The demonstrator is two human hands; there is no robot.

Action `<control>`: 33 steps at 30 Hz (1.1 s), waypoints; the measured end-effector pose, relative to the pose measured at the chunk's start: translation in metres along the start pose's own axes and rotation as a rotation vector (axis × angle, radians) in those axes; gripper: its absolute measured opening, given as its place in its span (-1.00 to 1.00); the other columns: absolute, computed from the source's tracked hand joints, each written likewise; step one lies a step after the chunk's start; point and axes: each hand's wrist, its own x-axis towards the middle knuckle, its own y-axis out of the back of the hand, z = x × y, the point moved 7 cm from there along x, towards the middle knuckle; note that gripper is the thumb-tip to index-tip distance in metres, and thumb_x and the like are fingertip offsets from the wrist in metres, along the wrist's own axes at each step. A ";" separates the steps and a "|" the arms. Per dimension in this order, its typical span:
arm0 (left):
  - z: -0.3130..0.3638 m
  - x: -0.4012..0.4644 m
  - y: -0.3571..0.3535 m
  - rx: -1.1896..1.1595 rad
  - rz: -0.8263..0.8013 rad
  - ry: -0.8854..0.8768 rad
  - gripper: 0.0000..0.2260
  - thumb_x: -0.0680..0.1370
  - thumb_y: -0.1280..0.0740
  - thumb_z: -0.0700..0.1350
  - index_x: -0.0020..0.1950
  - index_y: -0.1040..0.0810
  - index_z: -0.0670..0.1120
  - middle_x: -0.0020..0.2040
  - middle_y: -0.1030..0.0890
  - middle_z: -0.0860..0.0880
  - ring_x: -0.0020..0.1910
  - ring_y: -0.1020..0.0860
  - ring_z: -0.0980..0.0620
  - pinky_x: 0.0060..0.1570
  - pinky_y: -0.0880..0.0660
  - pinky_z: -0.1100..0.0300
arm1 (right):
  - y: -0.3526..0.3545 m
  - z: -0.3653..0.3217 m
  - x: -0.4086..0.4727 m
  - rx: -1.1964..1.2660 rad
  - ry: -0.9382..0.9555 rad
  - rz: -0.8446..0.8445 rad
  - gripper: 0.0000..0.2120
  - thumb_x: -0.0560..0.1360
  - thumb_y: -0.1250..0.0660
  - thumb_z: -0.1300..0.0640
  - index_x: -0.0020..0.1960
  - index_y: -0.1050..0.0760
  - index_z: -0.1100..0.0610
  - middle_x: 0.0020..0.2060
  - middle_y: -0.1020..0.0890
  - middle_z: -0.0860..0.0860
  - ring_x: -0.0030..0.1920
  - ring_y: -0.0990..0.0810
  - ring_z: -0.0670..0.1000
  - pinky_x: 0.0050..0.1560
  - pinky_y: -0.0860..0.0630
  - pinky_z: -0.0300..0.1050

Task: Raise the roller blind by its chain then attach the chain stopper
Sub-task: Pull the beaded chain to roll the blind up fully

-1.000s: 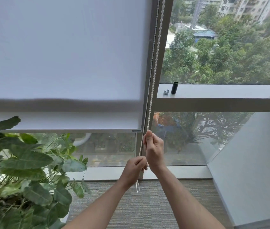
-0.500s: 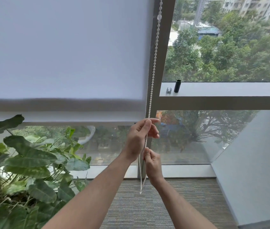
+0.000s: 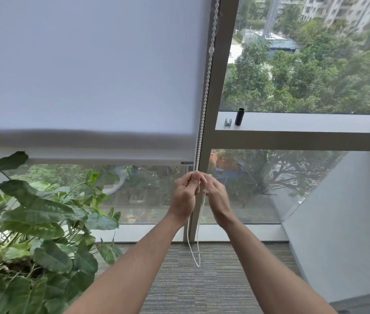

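Observation:
A white roller blind (image 3: 89,75) covers the upper left window, its bottom bar (image 3: 84,158) level with the horizontal frame rail. The white bead chain (image 3: 204,105) hangs along the vertical window post, and its loop (image 3: 194,252) dangles below my hands. A larger clear bead, the chain stopper (image 3: 211,50), sits high on the chain. My left hand (image 3: 185,193) pinches the chain just under the blind's bar. My right hand (image 3: 215,196) is beside it at the same height, fingers closed around the chain.
A large leafy potted plant (image 3: 32,223) fills the lower left. On the window ledge (image 3: 293,121) stand a black cylinder (image 3: 239,116) and a small metal clip (image 3: 227,121). A grey angled wall (image 3: 342,223) is on the right; carpet lies below.
My right hand has risen from below my left hand to the same height. The blind's bottom bar is slightly higher against the window than a second ago.

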 end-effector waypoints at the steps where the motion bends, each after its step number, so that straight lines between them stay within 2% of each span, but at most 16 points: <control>1: -0.009 -0.005 0.002 0.017 0.000 0.025 -0.72 0.57 -0.20 -0.07 -0.30 -0.55 -0.05 -0.50 -0.32 0.10 -0.45 -0.24 0.10 -0.41 -0.19 0.21 | 0.003 -0.013 0.001 0.007 0.023 0.024 -0.56 0.62 -0.09 -0.13 0.29 -0.54 0.08 0.24 -0.61 0.06 0.27 -0.53 -0.01 0.36 -0.41 0.02; 3: -0.028 -0.016 0.008 0.044 0.004 0.076 -0.71 0.58 -0.20 -0.05 -0.30 -0.55 -0.04 -0.50 -0.29 0.11 -0.46 -0.22 0.10 -0.42 -0.17 0.20 | 0.005 -0.043 0.001 0.061 0.104 0.048 -0.57 0.66 -0.06 -0.08 0.39 -0.45 0.10 0.32 -0.55 0.04 0.34 -0.49 -0.04 0.36 -0.38 -0.14; 5: -0.045 -0.025 0.015 0.056 0.003 0.127 -0.69 0.62 -0.20 -0.06 -0.29 -0.56 -0.06 -0.50 -0.27 0.10 -0.47 -0.21 0.11 -0.41 -0.16 0.20 | 0.002 -0.074 -0.002 0.088 0.214 0.054 -0.60 0.66 -0.05 -0.07 0.35 -0.47 0.07 0.25 -0.60 0.03 0.29 -0.54 -0.06 0.28 -0.40 -0.21; 7: -0.059 -0.031 0.018 0.086 0.001 0.165 -0.67 0.65 -0.18 -0.14 -0.29 -0.55 -0.09 -0.50 -0.26 0.09 -0.47 -0.21 0.12 -0.40 -0.15 0.21 | -0.007 -0.101 -0.007 0.197 0.294 -0.007 -0.62 0.65 -0.04 -0.04 0.27 -0.51 0.09 0.08 -0.66 0.13 0.09 -0.64 0.04 0.15 -0.52 -0.11; 8: -0.065 -0.034 0.019 0.105 0.000 0.182 -0.68 0.64 -0.18 -0.16 -0.29 -0.55 -0.09 -0.50 -0.26 0.08 -0.47 -0.21 0.11 -0.40 -0.16 0.22 | -0.014 -0.112 -0.010 0.284 0.306 -0.049 -0.62 0.65 -0.04 -0.02 0.24 -0.52 0.14 -0.05 -0.66 0.18 -0.08 -0.66 0.09 0.00 -0.58 -0.07; 10: -0.076 -0.040 0.020 0.123 0.000 0.213 -0.70 0.60 -0.19 -0.14 -0.29 -0.56 -0.07 -0.51 -0.26 0.08 -0.48 -0.21 0.12 -0.42 -0.16 0.23 | -0.024 -0.124 -0.016 0.424 0.288 -0.104 -0.61 0.65 -0.06 -0.02 0.12 -0.55 0.20 -0.34 -0.51 0.08 -0.39 -0.46 0.01 -0.37 -0.44 -0.16; 12: -0.082 -0.046 0.023 0.125 -0.005 0.237 -0.71 0.60 -0.18 -0.16 -0.28 -0.57 -0.09 -0.52 -0.25 0.07 -0.49 -0.21 0.12 -0.44 -0.14 0.22 | -0.028 -0.122 -0.018 0.435 0.285 -0.080 -0.60 0.66 -0.07 -0.03 -0.08 -0.56 0.18 -0.47 -0.32 -0.06 -0.47 -0.22 -0.08 -0.47 -0.19 -0.23; 16: -0.085 -0.053 0.019 0.151 -0.084 0.266 -0.72 0.65 -0.16 -0.23 -0.18 -0.57 -0.25 -0.52 -0.21 0.05 -0.52 -0.15 0.13 -0.43 -0.05 0.14 | -0.022 -0.108 -0.026 0.285 0.429 0.103 -0.58 0.64 -0.10 -0.02 -0.32 -0.46 0.10 -0.54 -0.29 -0.02 -0.52 -0.20 -0.04 -0.52 -0.14 -0.14; 19: -0.082 -0.052 0.020 0.255 -0.167 0.268 -0.68 0.65 -0.18 -0.11 -0.24 -0.61 -0.03 -0.45 -0.25 -0.06 -0.46 -0.23 0.05 -0.39 -0.15 0.14 | -0.016 -0.101 -0.024 0.232 0.447 0.175 -0.56 0.63 -0.13 -0.06 -0.34 -0.41 0.16 -0.55 -0.29 0.02 -0.52 -0.20 -0.01 -0.50 -0.14 -0.11; 21: -0.080 -0.050 0.021 0.324 -0.239 0.279 -0.70 0.59 -0.21 -0.08 -0.29 -0.60 -0.01 -0.40 -0.44 -0.07 -0.35 -0.44 0.05 -0.27 -0.32 0.18 | -0.016 -0.095 -0.023 0.204 0.437 0.184 -0.56 0.62 -0.13 -0.08 -0.36 -0.39 0.13 -0.55 -0.31 -0.05 -0.52 -0.22 -0.01 -0.46 -0.16 -0.13; 23: -0.082 -0.042 0.026 0.367 -0.243 0.330 -0.80 0.52 -0.22 -0.21 -0.12 -0.61 -0.25 -0.22 -0.65 -0.16 -0.14 -0.58 -0.07 -0.12 -0.45 0.07 | -0.018 -0.084 -0.022 0.182 0.398 0.174 -0.57 0.62 -0.13 -0.07 -0.36 -0.39 0.12 -0.56 -0.32 -0.10 -0.52 -0.23 -0.06 -0.46 -0.18 -0.16; 25: -0.081 -0.029 0.035 0.398 -0.199 0.369 -0.73 0.48 -0.17 -0.31 0.10 -0.55 -0.33 0.01 -0.64 -0.32 -0.03 -0.57 -0.20 -0.04 -0.46 -0.05 | -0.021 -0.067 -0.023 0.174 0.363 0.153 -0.57 0.63 -0.13 -0.01 -0.34 -0.40 0.18 -0.56 -0.33 -0.14 -0.52 -0.25 -0.10 -0.49 -0.20 -0.20; 26: -0.077 -0.021 0.040 0.389 -0.164 0.369 -0.64 0.48 -0.15 -0.29 0.21 -0.57 -0.23 0.07 -0.66 -0.24 -0.01 -0.61 -0.11 -0.05 -0.49 0.05 | -0.022 -0.059 -0.025 0.165 0.348 0.145 -0.57 0.63 -0.13 0.01 -0.34 -0.40 0.21 -0.55 -0.35 -0.16 -0.51 -0.26 -0.12 -0.48 -0.22 -0.23; 28: -0.053 -0.005 0.043 0.270 -0.072 0.337 -0.59 0.52 -0.14 -0.30 0.33 -0.52 -0.13 0.24 -0.60 -0.07 0.15 -0.58 0.08 0.09 -0.49 0.28 | -0.024 -0.044 -0.028 0.145 0.315 0.128 -0.58 0.63 -0.13 0.06 -0.35 -0.39 0.20 -0.54 -0.37 -0.17 -0.49 -0.27 -0.14 -0.46 -0.23 -0.26; 30: -0.018 0.009 0.037 0.094 -0.011 0.258 -0.66 0.57 -0.13 -0.32 0.28 -0.53 -0.15 0.21 -0.61 -0.13 0.13 -0.59 0.04 0.10 -0.53 0.25 | -0.027 -0.036 -0.031 0.116 0.297 0.124 -0.60 0.63 -0.13 0.07 -0.38 -0.39 0.04 -0.55 -0.38 -0.16 -0.49 -0.27 -0.16 -0.45 -0.23 -0.25; 33: 0.046 0.019 0.015 -0.068 -0.075 0.037 -0.70 0.60 -0.13 -0.13 0.16 -0.59 -0.21 -0.02 -0.65 -0.20 -0.02 -0.62 -0.13 0.04 -0.56 0.05 | -0.031 -0.035 -0.029 0.098 0.290 0.139 -0.58 0.63 -0.13 0.07 -0.40 -0.39 -0.06 -0.53 -0.40 -0.17 -0.46 -0.28 -0.17 -0.41 -0.24 -0.23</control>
